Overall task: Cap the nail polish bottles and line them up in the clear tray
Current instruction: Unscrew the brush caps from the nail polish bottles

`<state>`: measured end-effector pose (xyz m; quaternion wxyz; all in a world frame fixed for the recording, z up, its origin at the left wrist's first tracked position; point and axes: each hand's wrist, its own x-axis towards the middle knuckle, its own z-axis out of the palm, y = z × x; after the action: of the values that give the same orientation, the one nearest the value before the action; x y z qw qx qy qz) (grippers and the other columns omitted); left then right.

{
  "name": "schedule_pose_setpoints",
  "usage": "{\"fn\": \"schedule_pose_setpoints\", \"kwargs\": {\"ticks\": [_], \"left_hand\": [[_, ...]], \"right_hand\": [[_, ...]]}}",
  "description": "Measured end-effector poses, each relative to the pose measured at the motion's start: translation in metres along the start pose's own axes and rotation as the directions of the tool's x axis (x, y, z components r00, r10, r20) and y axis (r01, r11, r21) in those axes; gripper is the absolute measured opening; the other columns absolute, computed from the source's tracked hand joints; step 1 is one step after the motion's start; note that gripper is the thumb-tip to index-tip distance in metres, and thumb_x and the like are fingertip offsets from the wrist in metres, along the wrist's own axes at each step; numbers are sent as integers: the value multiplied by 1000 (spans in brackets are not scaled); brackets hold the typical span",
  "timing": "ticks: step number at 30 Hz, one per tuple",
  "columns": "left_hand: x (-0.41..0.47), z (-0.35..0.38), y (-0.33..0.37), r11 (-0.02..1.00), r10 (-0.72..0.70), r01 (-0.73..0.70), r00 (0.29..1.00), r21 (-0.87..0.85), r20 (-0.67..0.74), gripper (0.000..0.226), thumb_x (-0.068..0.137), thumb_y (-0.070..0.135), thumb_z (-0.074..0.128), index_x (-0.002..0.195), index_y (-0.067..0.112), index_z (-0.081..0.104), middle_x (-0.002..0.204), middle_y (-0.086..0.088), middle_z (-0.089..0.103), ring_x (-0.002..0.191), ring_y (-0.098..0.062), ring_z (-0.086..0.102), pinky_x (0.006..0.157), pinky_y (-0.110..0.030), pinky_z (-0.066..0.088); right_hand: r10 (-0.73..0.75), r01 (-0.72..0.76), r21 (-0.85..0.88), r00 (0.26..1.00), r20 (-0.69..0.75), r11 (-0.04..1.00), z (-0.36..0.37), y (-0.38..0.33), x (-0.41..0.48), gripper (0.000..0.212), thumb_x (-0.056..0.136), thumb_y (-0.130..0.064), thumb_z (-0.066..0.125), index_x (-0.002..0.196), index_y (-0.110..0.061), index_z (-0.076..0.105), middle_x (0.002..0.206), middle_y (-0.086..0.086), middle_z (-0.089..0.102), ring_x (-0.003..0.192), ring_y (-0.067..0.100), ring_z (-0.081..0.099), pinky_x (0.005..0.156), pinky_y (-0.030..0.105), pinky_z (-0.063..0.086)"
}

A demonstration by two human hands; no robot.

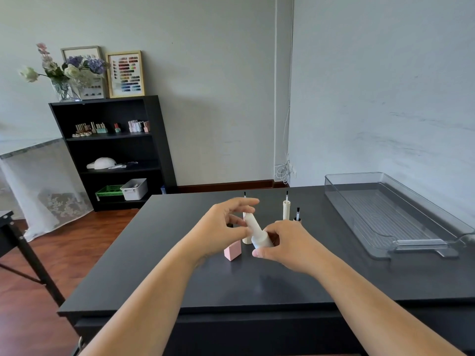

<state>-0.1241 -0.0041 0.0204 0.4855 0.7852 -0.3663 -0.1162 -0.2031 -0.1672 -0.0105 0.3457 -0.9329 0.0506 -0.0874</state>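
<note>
My right hand (285,244) grips a white nail polish bottle (261,240), tilted with its long white cap (252,223) pointing up and to the left. My left hand (227,224) pinches that cap between thumb and fingers. A pink square bottle (233,250) sits on the black table (257,283) just below my left hand. Behind the hands a cream cap with its brush up (286,208) stands upright. A small brush (298,214) stands to its right. Another cream piece (247,239) is partly hidden behind the held bottle. The clear tray (395,214) lies empty at the right.
The table's front edge runs below my forearms. A black shelf (113,150) with polish bottles, bins and a vase of flowers stands at the back left. A dark stand (25,253) is at the far left over the wooden floor.
</note>
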Motion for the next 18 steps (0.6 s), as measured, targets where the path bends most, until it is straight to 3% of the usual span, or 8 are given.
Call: {"fn": "schedule_pose_setpoints", "kwargs": {"ticks": [2,4,7,10,12,15,16,18], "left_hand": [[3,3,1,998,-50,53,989,23,-137,26,72,34,78,95,35,68,93,8,68,70,-3,64,69,-21,53],[5,8,-1,993,-57,80,972,91,-230,28,69,43,81,83,22,69,79,3,72,61,-4,62,61,-19,53],[3,7,1,996,-36,48,988,78,-150,5,79,25,76,83,24,73,80,8,75,68,-2,66,66,-17,50],[1,0,1,1000,-21,21,999,17,40,41,82,8,64,108,40,68,106,13,70,92,-5,67,83,-22,52],[3,1,1,999,-44,45,998,7,-33,37,77,20,72,109,39,65,105,9,67,85,-6,67,77,-22,52],[6,9,2,994,-66,83,971,65,-231,27,68,41,82,84,23,69,79,6,71,59,-1,62,59,-15,48],[7,11,0,994,-70,88,966,61,-249,24,69,38,82,78,20,69,72,6,71,55,-1,60,54,-12,47],[7,9,0,997,-54,63,981,42,-188,6,77,23,78,80,22,73,77,7,74,65,-3,65,56,-7,45]], "right_hand": [[2,-2,-8,1000,-4,1000,0,-1,1,23,73,-41,74,64,-25,59,64,-9,51,57,9,46,55,23,36],[0,0,-9,1000,-9,1000,1,-2,2,25,72,-41,74,62,-25,58,65,-9,50,57,10,46,55,23,36],[5,-5,-23,1000,-6,1000,1,-1,2,29,72,-41,74,57,-29,52,62,-8,49,54,8,43,54,23,34],[21,-21,-14,1000,4,1000,-2,1,1,27,72,-41,73,59,-28,54,61,-8,49,53,8,43,54,23,34],[23,-23,-16,1000,-2,1000,-2,1,2,25,73,-41,73,60,-28,55,62,-8,50,54,9,44,54,23,35],[8,-9,-34,1000,-14,999,-2,-2,2,27,73,-41,72,60,-26,54,66,-7,51,57,11,46,55,25,38],[3,-3,-36,1000,-16,999,-1,-3,2,29,73,-41,72,58,-26,52,66,-7,50,57,11,46,55,26,37],[-2,2,-40,1000,-13,999,-2,-4,1,30,73,-40,72,56,-29,50,66,-8,49,57,10,45,55,25,37]]}}
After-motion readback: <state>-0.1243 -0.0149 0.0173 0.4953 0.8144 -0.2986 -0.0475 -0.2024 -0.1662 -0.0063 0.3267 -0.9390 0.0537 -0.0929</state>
